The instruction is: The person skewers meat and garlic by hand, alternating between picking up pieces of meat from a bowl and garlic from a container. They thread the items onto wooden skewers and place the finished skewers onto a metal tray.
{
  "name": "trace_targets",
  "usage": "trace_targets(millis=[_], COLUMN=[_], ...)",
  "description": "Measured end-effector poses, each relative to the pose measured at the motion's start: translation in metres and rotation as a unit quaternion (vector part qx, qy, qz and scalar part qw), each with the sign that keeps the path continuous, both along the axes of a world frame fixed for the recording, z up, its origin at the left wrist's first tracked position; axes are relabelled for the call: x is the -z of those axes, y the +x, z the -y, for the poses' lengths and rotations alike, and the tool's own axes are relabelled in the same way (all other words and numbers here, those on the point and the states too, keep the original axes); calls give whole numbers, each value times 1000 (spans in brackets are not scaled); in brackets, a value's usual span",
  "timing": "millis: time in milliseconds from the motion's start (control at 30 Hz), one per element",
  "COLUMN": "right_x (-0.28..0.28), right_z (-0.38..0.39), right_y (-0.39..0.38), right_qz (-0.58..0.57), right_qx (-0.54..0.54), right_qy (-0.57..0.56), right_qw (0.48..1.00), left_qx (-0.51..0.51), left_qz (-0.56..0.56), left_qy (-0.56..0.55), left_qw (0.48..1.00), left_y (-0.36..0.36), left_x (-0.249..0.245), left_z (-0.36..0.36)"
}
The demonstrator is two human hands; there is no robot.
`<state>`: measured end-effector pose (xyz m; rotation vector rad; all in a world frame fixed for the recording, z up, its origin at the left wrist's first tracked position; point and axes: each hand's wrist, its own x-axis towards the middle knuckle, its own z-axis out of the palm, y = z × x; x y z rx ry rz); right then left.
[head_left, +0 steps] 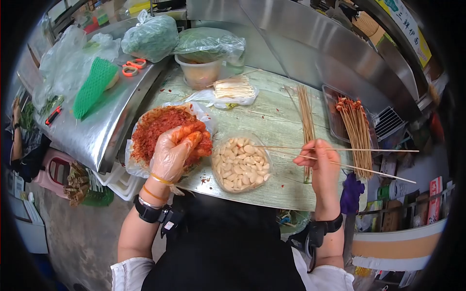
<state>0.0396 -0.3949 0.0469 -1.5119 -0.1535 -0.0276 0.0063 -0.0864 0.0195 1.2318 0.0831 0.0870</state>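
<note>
A clear plastic glove, stained red, covers my left hand; its fingers are closed around a clump of red chopped mixture above the bowl of red mixture. In my right hand, bare, two thin wooden skewers are pinched, pointing left. Their left tips reach the rim of a round clear container of peeled garlic cloves, between my hands. Beyond my right hand lies a bundle of bare skewers. To its right a clear tray holds many skewers with red pieces on their ends.
Behind stand a tub under a plastic bag and a packet of short sticks. On the steel counter at left are orange-handled scissors and green netting. A purple cloth hangs at the right edge. Another person's arm shows far left.
</note>
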Motion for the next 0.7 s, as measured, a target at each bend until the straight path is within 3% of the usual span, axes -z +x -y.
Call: trace_targets(millis=[167, 700], right_x=[-7, 23], right_z=[5, -14], right_y=[-3, 22], right_qz=[-10, -51], right_qx=[7, -2], right_qy=[27, 11], right_qw=[1000, 999], left_qx=[27, 15], left_qz=[6, -12], left_qy=[-47, -31], left_qw=[998, 999], left_y=[-4, -5], left_x=[-5, -9], left_z=[14, 24])
